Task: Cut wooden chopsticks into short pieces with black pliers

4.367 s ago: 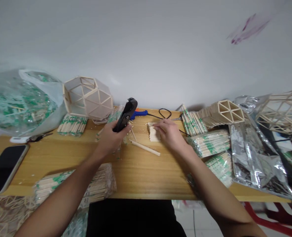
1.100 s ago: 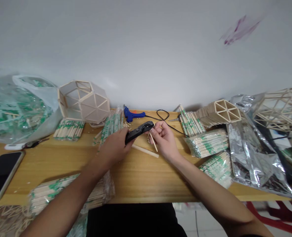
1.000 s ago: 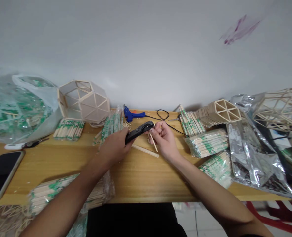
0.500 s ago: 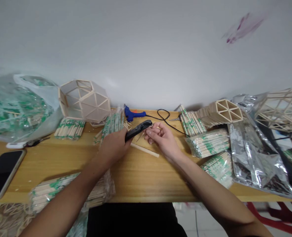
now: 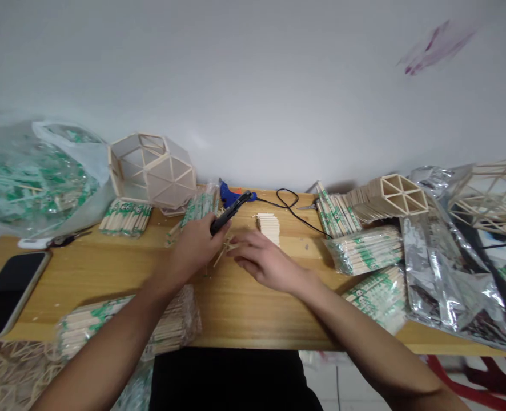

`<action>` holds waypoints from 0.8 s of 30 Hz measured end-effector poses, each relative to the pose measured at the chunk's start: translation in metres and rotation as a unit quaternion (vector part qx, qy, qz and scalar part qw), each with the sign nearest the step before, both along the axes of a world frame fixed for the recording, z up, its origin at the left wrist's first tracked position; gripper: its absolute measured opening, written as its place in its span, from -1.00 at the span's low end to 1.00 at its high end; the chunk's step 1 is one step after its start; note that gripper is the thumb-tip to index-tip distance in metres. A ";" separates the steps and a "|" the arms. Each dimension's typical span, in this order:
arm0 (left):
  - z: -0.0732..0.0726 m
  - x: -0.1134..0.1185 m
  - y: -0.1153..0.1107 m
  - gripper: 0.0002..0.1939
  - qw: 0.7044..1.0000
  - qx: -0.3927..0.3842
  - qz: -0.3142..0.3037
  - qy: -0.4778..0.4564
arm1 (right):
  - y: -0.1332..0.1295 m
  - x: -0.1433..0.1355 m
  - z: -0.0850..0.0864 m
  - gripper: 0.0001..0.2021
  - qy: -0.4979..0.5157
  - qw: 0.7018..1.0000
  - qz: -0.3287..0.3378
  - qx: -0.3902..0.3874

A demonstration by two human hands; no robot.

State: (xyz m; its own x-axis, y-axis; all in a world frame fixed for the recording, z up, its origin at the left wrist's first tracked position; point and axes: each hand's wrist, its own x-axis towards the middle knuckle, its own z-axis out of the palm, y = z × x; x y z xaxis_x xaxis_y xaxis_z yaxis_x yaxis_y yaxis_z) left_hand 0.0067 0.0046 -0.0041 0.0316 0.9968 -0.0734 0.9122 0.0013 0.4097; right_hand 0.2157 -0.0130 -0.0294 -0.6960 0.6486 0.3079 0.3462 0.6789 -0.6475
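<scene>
One pale wall (image 5: 253,103) fills the back, and one wooden table (image 5: 253,319) runs along it. At its left end I see one big clear bag (image 5: 43,188) stuffed with green-printed wrappers. Two large lattice frames (image 5: 171,177) of wood sit on the table, one towards each end, and one silver bag (image 5: 439,274) lies on the right, beside one row of hexagonal frames (image 5: 366,200). I count five green-marked stick bundles (image 5: 366,249), two on the left side and three on the right; under the left forearm is more wrapped wood, one pack or two, I can't tell.

The left hand (image 5: 198,242) is closed round one black tool (image 5: 231,213), its nose pointing up and away, over the table. The right hand (image 5: 264,258) is half-curled, fingertips at a few thin sticks (image 5: 219,258); whether it grips one I can't say.

One phone (image 5: 11,294) lies at the left edge, one blue glue gun (image 5: 228,197) behind the tool. One stack of short sticks (image 5: 270,227) sits just beyond the right hand.
</scene>
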 end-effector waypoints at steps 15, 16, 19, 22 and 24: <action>-0.003 -0.001 0.003 -0.62 0.998 -0.038 -0.012 0.045 | -0.010 -0.023 -0.012 -0.71 -0.175 0.977 -0.007 0.123; -0.005 -0.002 0.003 -0.62 0.998 -0.041 -0.013 0.051 | -0.011 -0.024 -0.014 -0.70 -0.174 0.976 -0.005 0.133; -0.009 -0.004 0.005 -0.61 0.996 -0.046 -0.007 0.070 | -0.014 -0.026 -0.017 -0.70 -0.167 0.973 0.003 0.162; -0.010 -0.007 0.006 -0.60 0.996 -0.045 0.004 0.072 | -0.016 -0.029 -0.018 -0.72 -0.177 0.966 0.010 0.186; -0.009 -0.007 0.006 -0.61 0.997 -0.043 0.007 0.063 | -0.015 -0.032 -0.017 -0.74 -0.193 0.961 0.014 0.198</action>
State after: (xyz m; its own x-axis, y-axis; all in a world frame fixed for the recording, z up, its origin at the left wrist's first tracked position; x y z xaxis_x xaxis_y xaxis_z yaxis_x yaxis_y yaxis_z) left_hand -0.0004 0.0106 -0.0134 0.0037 0.9869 -0.1616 0.9562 0.0438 0.2893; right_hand 0.1838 -0.0278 -0.0460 -0.8239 0.5124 0.2421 0.4859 0.8586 -0.1635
